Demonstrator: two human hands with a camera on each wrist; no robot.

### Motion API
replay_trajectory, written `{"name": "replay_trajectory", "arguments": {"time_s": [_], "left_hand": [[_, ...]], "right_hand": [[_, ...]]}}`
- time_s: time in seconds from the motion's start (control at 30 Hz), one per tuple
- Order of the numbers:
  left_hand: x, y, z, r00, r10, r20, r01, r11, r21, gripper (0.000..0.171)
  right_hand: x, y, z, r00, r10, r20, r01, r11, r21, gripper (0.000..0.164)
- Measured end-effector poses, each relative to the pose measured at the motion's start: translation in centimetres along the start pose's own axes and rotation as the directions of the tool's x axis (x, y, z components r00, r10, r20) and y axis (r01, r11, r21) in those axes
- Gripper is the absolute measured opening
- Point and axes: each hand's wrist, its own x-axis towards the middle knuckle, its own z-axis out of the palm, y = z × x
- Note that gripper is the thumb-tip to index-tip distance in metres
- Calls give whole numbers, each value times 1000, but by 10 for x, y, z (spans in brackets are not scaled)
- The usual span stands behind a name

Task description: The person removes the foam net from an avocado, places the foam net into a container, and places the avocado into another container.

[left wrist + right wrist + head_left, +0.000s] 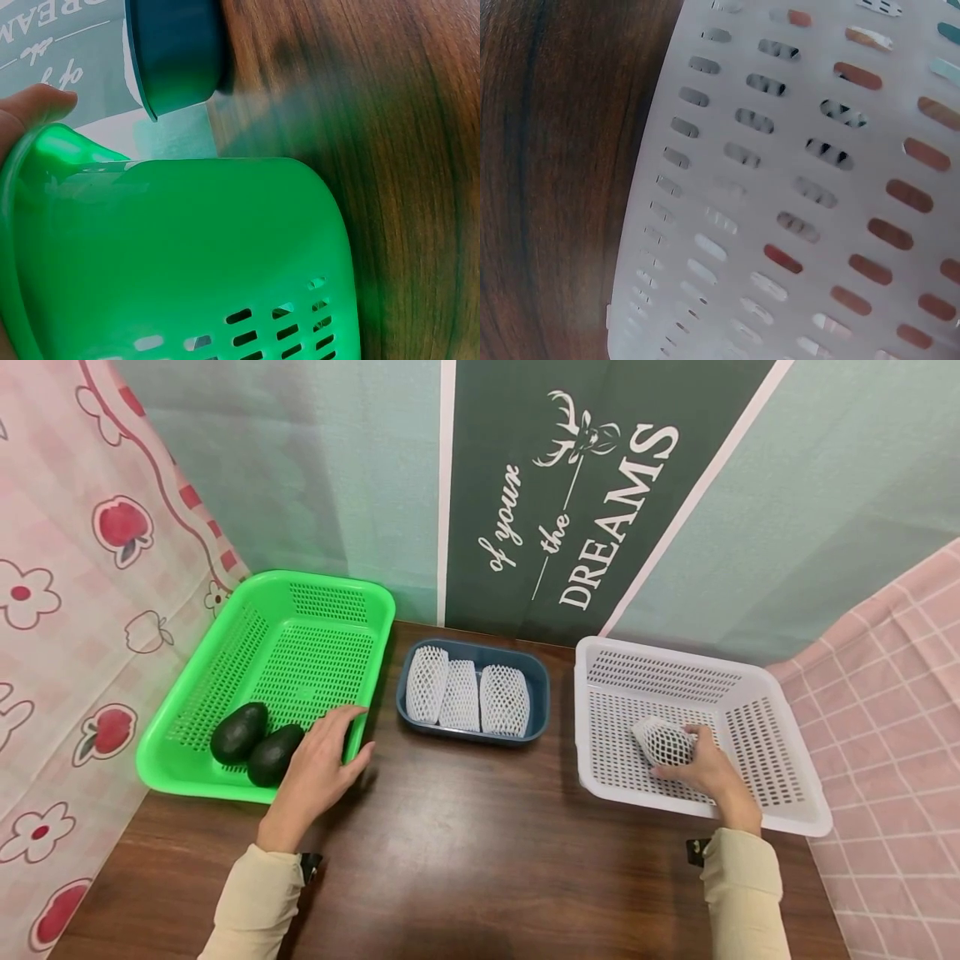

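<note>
My left hand (318,768) reaches over the near right corner of the green basket (266,578), fingers extended and holding nothing. Two dark avocados (238,733) lie in that basket, just left of the hand, which partly covers the nearer one. In the left wrist view a fingertip (56,101) shows past the basket rim. Inside the white basket (813,818), my right hand (712,770) grips an avocado in a white foam net (663,745), thumb and fingers on its right end. The right wrist view shows the basket's slotted wall (780,225), which mostly hides this hand.
Between the baskets stands a dark blue tray (536,727) holding several white foam nets (504,700). Brown wood tabletop (480,852) extends in front. Curtains enclose the back and sides, the back one (525,527) printed with lettering.
</note>
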Motion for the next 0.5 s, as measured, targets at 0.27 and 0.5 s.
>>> {"name": "replay_trajectory", "arguments": {"time_s": [0.27,0.5], "left_hand": [[0,0,0,1000,-1,2,1,1000,4,51],[0,0,0,1000,12,-9,-12,1000,5,51]], "right_hand": [[-1,0,-1,999,9,-38,-12,997,-75,118],[-5,-1,-3,989,-40,-145,34,998,-47,116]]}}
